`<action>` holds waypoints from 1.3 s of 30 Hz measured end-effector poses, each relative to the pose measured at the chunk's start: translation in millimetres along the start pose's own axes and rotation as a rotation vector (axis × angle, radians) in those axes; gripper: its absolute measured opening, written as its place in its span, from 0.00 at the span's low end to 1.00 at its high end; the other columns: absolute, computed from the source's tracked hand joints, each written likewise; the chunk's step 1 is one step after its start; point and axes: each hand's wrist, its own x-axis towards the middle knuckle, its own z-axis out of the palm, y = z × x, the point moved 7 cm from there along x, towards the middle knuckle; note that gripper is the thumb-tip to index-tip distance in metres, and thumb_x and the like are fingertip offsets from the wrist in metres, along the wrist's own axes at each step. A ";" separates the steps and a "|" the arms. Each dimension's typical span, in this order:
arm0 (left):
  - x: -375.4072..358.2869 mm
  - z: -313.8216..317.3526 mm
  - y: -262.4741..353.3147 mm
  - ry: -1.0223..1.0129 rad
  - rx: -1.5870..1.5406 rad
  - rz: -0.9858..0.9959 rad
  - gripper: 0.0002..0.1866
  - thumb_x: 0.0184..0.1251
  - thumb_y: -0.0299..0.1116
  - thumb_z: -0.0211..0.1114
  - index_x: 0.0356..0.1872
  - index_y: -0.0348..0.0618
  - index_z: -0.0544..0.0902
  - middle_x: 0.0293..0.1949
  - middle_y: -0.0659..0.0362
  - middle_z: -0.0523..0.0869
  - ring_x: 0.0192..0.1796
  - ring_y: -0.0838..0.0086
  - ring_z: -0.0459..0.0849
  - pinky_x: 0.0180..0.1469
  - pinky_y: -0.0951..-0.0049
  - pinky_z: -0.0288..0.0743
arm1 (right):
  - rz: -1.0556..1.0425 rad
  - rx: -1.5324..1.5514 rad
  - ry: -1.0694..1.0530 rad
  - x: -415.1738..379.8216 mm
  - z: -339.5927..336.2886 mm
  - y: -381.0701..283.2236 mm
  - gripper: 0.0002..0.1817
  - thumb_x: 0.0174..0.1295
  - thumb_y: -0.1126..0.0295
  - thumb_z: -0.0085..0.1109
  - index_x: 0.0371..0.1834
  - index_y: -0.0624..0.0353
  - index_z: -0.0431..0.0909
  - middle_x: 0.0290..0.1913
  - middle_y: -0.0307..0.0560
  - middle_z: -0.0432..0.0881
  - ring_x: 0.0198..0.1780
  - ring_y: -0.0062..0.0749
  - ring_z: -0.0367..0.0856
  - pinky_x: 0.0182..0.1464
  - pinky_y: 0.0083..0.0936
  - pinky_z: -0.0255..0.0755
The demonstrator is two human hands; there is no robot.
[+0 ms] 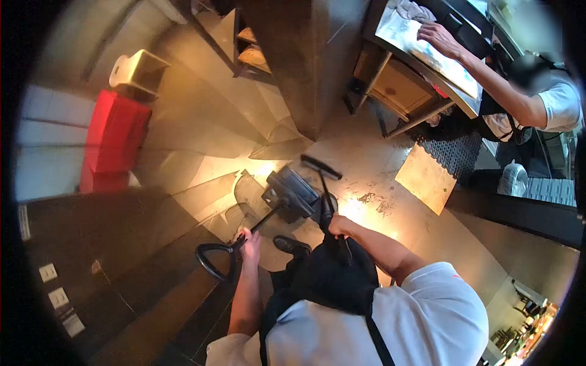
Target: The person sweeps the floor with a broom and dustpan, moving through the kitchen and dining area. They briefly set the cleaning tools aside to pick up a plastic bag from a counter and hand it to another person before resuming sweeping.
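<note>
My left hand (249,245) is closed around the handle of a black long-handled dustpan (292,192), just below its looped grip. The pan is down at the floor, in front of my shoes. In my right hand (342,226) is the dark shaft of a broom (321,166), its narrow black head lying across the floor beyond the dustpan and slightly to the right. A small gap shows between broom head and pan. Dark specks and smears (368,198) mark the tiles right of the broom.
At upper right, a co-worker's arm (494,76) reaches over a metal worktable (400,33). A cardboard sheet (426,178) and a black perforated mat (452,152) lie on the floor below. A red box-like object (115,140) and a pale chair (139,70) stand at left.
</note>
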 end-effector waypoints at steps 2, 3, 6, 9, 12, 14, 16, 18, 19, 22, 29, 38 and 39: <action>-1.0 -1.0 -1.4 -0.011 0.011 0.014 0.21 0.63 0.49 0.57 0.52 0.56 0.62 0.55 0.56 0.66 0.60 0.54 0.65 0.61 0.53 0.57 | -0.070 0.174 0.116 -8.8 20.4 -7.9 0.12 0.51 0.70 0.53 0.37 0.64 0.74 0.25 0.50 0.80 0.21 0.38 0.77 0.20 0.33 0.68; -1.6 -6.4 0.8 -0.016 0.019 0.021 0.20 0.62 0.51 0.57 0.49 0.57 0.64 0.54 0.57 0.67 0.59 0.54 0.66 0.61 0.53 0.58 | -0.184 0.297 0.133 -8.5 28.3 -7.1 0.11 0.51 0.70 0.53 0.36 0.65 0.72 0.24 0.50 0.80 0.20 0.36 0.77 0.19 0.33 0.68; 9.1 -34.0 -7.7 -0.027 -0.034 0.017 0.25 0.60 0.53 0.58 0.52 0.57 0.61 0.56 0.56 0.65 0.59 0.54 0.65 0.61 0.54 0.58 | -0.329 0.536 0.072 -27.1 39.4 -1.9 0.10 0.50 0.71 0.53 0.34 0.66 0.71 0.19 0.48 0.77 0.16 0.32 0.73 0.18 0.32 0.67; 12.4 -72.5 -20.8 0.048 -0.195 0.020 0.19 0.60 0.51 0.60 0.44 0.56 0.65 0.41 0.61 0.69 0.44 0.65 0.71 0.47 0.63 0.65 | -0.284 0.585 0.077 -66.8 59.2 -7.8 0.18 0.52 0.74 0.51 0.48 0.68 0.68 0.16 0.40 0.70 0.14 0.24 0.67 0.15 0.25 0.63; 1.4 -111.5 -19.4 0.114 -0.279 0.012 0.21 0.59 0.53 0.59 0.46 0.57 0.65 0.43 0.57 0.69 0.47 0.61 0.71 0.49 0.62 0.67 | -0.327 0.556 0.170 -85.3 81.6 -18.4 0.12 0.52 0.75 0.49 0.40 0.65 0.70 0.17 0.40 0.69 0.14 0.23 0.67 0.16 0.23 0.63; -7.7 -133.9 -17.3 0.133 -0.318 0.034 0.21 0.59 0.52 0.60 0.46 0.57 0.64 0.45 0.56 0.69 0.49 0.60 0.70 0.51 0.61 0.66 | -0.311 0.602 0.200 -103.5 90.0 -33.2 0.11 0.52 0.75 0.49 0.40 0.64 0.70 0.17 0.40 0.69 0.14 0.23 0.67 0.16 0.23 0.63; -17.4 -154.0 -12.1 0.161 -0.373 0.061 0.15 0.60 0.48 0.62 0.40 0.56 0.68 0.31 0.68 0.72 0.35 0.74 0.74 0.39 0.69 0.69 | -0.294 0.622 0.235 -117.5 100.1 -48.2 0.11 0.52 0.74 0.48 0.40 0.62 0.70 0.17 0.39 0.69 0.14 0.23 0.67 0.17 0.23 0.63; -16.3 -175.8 -7.1 0.157 -0.386 0.108 0.13 0.60 0.47 0.62 0.38 0.57 0.70 0.29 0.69 0.72 0.31 0.77 0.73 0.36 0.72 0.68 | -0.294 0.583 0.232 -119.5 108.1 -67.9 0.11 0.52 0.75 0.49 0.39 0.64 0.70 0.18 0.41 0.70 0.17 0.24 0.69 0.19 0.23 0.65; -22.9 -173.1 5.5 0.144 -0.386 0.126 0.12 0.60 0.46 0.62 0.37 0.57 0.70 0.28 0.70 0.71 0.29 0.78 0.72 0.34 0.73 0.68 | -0.289 0.576 0.238 -122.4 108.5 -77.6 0.11 0.52 0.76 0.50 0.39 0.65 0.69 0.19 0.41 0.71 0.18 0.25 0.70 0.20 0.23 0.66; -23.4 -200.2 20.3 0.223 -0.003 0.256 0.11 0.61 0.49 0.59 0.27 0.61 0.69 0.18 0.71 0.66 0.19 0.83 0.65 0.21 0.82 0.59 | -0.334 0.582 0.234 -121.3 111.4 -107.0 0.04 0.50 0.71 0.50 0.26 0.61 0.70 0.18 0.40 0.70 0.18 0.25 0.69 0.20 0.26 0.64; -5.4 -227.9 13.9 0.176 -0.406 0.119 0.12 0.62 0.51 0.56 0.25 0.62 0.67 0.17 0.72 0.61 0.19 0.86 0.60 0.22 0.81 0.52 | -0.266 0.969 0.058 -111.7 132.8 -154.0 0.07 0.55 0.70 0.49 0.22 0.59 0.69 0.17 0.39 0.69 0.16 0.22 0.66 0.15 0.24 0.62; 5.2 -242.1 12.5 0.212 -0.282 0.159 0.16 0.69 0.48 0.48 0.50 0.53 0.68 0.48 0.69 0.67 0.44 0.83 0.64 0.48 0.83 0.60 | -0.299 0.855 0.041 -110.7 144.6 -166.5 0.08 0.57 0.69 0.49 0.22 0.58 0.69 0.18 0.38 0.69 0.17 0.22 0.67 0.15 0.24 0.63; 4.7 -238.8 14.4 0.184 -0.288 0.145 0.14 0.68 0.49 0.48 0.47 0.55 0.69 0.43 0.71 0.68 0.40 0.84 0.64 0.43 0.83 0.61 | -0.291 0.858 0.027 -109.6 146.0 -166.0 0.09 0.57 0.69 0.49 0.21 0.58 0.68 0.18 0.38 0.69 0.17 0.22 0.67 0.15 0.24 0.62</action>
